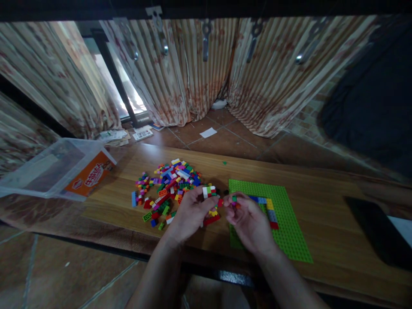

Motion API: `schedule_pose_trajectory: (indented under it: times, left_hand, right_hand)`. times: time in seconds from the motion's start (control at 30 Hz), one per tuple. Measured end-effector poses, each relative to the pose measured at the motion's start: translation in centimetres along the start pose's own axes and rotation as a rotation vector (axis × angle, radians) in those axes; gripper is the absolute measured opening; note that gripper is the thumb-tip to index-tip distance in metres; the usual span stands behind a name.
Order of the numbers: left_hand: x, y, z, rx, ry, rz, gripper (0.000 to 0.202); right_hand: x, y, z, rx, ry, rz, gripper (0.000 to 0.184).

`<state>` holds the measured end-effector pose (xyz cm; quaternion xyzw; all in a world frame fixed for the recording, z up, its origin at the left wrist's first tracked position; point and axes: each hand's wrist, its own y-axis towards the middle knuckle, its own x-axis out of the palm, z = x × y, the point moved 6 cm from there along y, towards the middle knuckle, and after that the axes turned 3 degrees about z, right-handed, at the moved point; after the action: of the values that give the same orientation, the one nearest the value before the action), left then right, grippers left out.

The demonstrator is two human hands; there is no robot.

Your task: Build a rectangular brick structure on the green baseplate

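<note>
Green-and-white stacked plastic bricks [209, 191] sit clamped in my left grip [192, 212]; my right grip [249, 221] pinches one small multicoloured brick [234, 199].

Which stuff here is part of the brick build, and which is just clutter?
In use: left hand gripping brick cluster; right hand pinching small brick; loose brick pile; green baseplate with brick row.
Lying about: clear tub; floor papers; dark flat object.

Left hand [189, 212] and right hand [249, 221] each pinch bricks [209, 191].
</note>
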<state>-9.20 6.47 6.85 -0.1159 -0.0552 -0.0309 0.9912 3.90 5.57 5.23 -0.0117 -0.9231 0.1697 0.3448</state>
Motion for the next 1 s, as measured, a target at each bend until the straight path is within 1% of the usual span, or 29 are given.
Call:
schedule_pose_trajectory:
  times: [0.17,0.33,0.47,0.57,0.67,0.77,0.87,1.0]
  left_hand:
    - [0.0,0.0,0.2,0.014,-0.017,0.000,0.027]
    - [0.1,0.0,0.0,-0.002,-0.031,-0.005,0.026]
    - [0.2,0.1,-0.2,0.010,-0.011,-0.007,0.027]
    - [0.5,0.2,-0.5,0.034,-0.011,-0.015,0.025]
    - [0.6,0.3,-0.6,0.036,-0.026,0.001,0.025]
    - [0.8,0.3,-0.4,0.031,-0.084,0.012,0.025]
    - [1.0,0.4,-0.3,0.009,-0.160,-0.001,0.026]
    - [0.9,0.4,-0.5,-0.008,-0.197,0.053,0.028]
  right_hand:
    - [0.4,-0.2,-0.2,0.008,-0.009,-0.051,0.017]
    - [0.1,0.2,0.3,0.015,-0.189,0.007,0.029]
    - [-0.1,0.4,1.0,-0.013,-0.320,-0.014,0.034]
    - [-0.4,0.5,1.2,-0.035,-0.359,-0.006,0.035]
    - [-0.4,0.6,1.2,-0.039,-0.327,0.014,0.037]
    - [-0.1,0.5,1.0,0.001,-0.247,0.038,0.036]
    - [0.1,0.3,0.8,0.052,-0.155,0.044,0.029]
    - [0.2,0.1,0.7,0.085,-0.075,0.023,0.018]
